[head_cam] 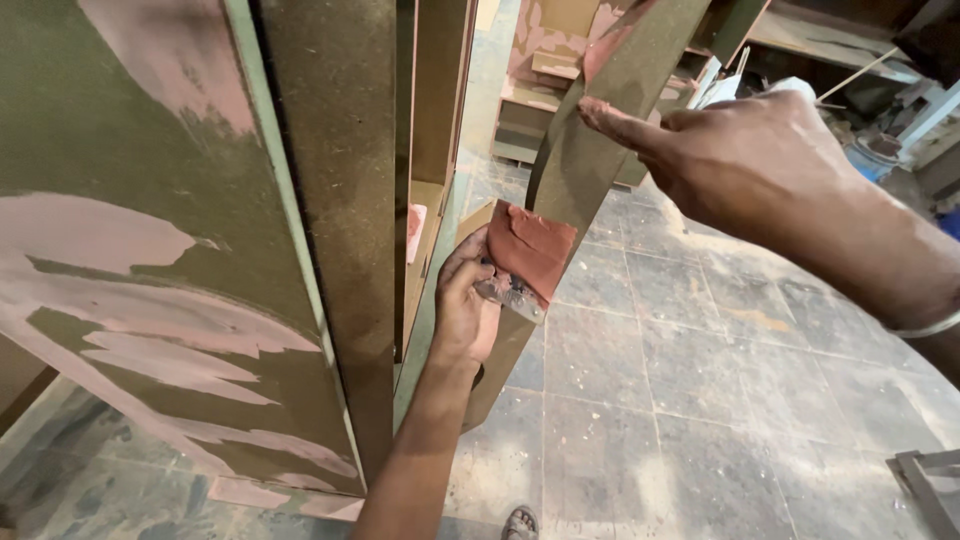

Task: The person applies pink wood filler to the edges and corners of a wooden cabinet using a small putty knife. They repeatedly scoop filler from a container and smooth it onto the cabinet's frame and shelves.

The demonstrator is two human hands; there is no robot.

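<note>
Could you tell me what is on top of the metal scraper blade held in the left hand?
A slab of reddish-brown putty covers most of the scraper blade. The left hand hides the handle, and the blade's metal under the putty cannot be seen.

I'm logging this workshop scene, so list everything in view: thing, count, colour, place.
Large panel: one, olive-brown with pink filler patches, upright at left.
Narrow board: one, brown, leaning at centre, pink smear near its top.
Putty blade: one, metal, loaded with reddish-pink filler, centre.
Cabinet pieces: several, brown with pink patches, background centre.
Floor tiles: many, grey and dusty, right and below.
Sandalled foot: one, bottom edge.
Metal frame: one, grey, bottom right corner.
Left hand: one, grip shut on the putty blade.
Right hand: one, filler-coated forefinger pressed to the narrow board.
</note>
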